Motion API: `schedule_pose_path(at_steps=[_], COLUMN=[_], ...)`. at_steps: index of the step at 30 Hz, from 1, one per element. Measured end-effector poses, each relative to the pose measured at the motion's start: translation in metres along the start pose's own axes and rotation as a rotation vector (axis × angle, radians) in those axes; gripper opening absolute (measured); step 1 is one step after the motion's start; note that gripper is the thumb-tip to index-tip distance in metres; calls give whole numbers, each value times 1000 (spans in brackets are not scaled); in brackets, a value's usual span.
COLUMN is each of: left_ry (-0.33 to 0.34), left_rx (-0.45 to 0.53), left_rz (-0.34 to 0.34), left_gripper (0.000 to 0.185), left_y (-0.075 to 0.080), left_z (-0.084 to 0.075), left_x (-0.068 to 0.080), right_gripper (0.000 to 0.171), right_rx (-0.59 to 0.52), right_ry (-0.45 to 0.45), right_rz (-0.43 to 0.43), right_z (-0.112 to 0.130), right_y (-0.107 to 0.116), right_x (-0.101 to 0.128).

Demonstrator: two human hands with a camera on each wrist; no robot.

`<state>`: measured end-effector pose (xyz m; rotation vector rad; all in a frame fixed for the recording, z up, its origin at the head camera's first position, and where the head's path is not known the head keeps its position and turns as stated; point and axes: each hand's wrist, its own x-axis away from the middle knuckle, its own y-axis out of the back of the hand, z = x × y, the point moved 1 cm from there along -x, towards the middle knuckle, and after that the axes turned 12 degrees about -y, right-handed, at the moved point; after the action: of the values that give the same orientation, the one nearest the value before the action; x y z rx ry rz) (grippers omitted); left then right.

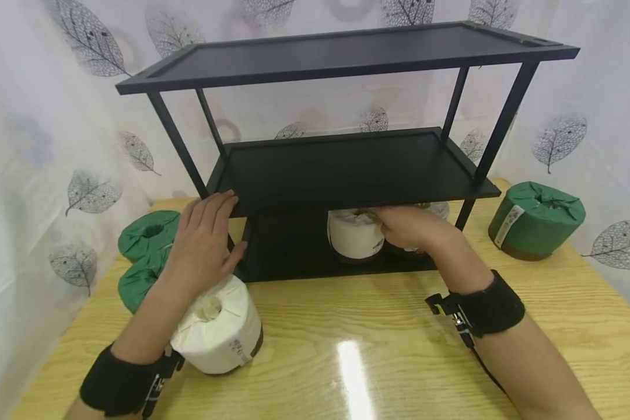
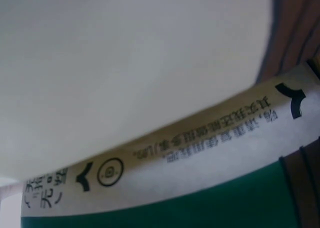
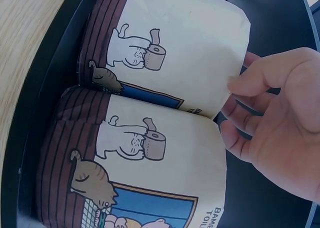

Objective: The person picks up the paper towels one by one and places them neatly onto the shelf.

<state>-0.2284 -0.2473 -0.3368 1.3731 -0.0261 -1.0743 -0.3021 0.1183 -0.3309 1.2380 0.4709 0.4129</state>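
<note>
Head view: we see the right hand (image 1: 406,227) reaching under the middle shelf of the black rack (image 1: 346,169), its fingers at the top of a white-wrapped roll (image 1: 354,234) standing on the bottom shelf. A second white roll (image 1: 425,233) sits directly behind the hand, mostly hidden by it. In the right wrist view the two rolls (image 3: 165,43) (image 3: 145,168) touch side by side, and the curled fingertips (image 3: 245,83) touch the top edge of one; we cannot tell whether they actually pinch the wrapper (the contact is seen edge-on).

We see the left hand (image 1: 205,245) with fingers extended and relaxed, resting against the front left leg of the rack. Just below its wrist a third white roll (image 1: 217,326) stands on the wooden table (image 1: 373,344), touching the forearm. Two green-wrapped rolls (image 1: 147,233) (image 1: 139,286) lie left of that hand; another green roll (image 1: 535,219) stands well apart, right of the rack.
</note>
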Motion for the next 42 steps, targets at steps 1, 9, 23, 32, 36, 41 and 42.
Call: schedule_pose_path(at_steps=[1, 9, 23, 32, 36, 41, 42], left_ry=[2, 1, 6, -4, -2, 2, 4], left_rx=[0, 4, 0, -7, -5, -5, -5], left_rz=[1, 1, 15, 6, 7, 10, 13], left_gripper=[79, 78, 78, 78, 79, 79, 78], left_y=[0, 0, 2, 2, 1, 1, 1], left_z=[0, 0, 1, 1, 1, 0, 0], left_x=[0, 0, -1, -1, -1, -1, -1], right_gripper=[63, 56, 59, 69, 71, 73, 73], right_rx=[1, 18, 78, 80, 60, 54, 54], right_ry=[-2, -44, 4, 9, 2, -7, -11], right_rz=[-3, 23, -1, -4, 0, -6, -6], right_z=[0, 1, 3, 6, 7, 9, 9], right_y=[0, 0, 0, -1, -2, -2, -2], right_x=[0, 2, 2, 0, -1, -2, -2])
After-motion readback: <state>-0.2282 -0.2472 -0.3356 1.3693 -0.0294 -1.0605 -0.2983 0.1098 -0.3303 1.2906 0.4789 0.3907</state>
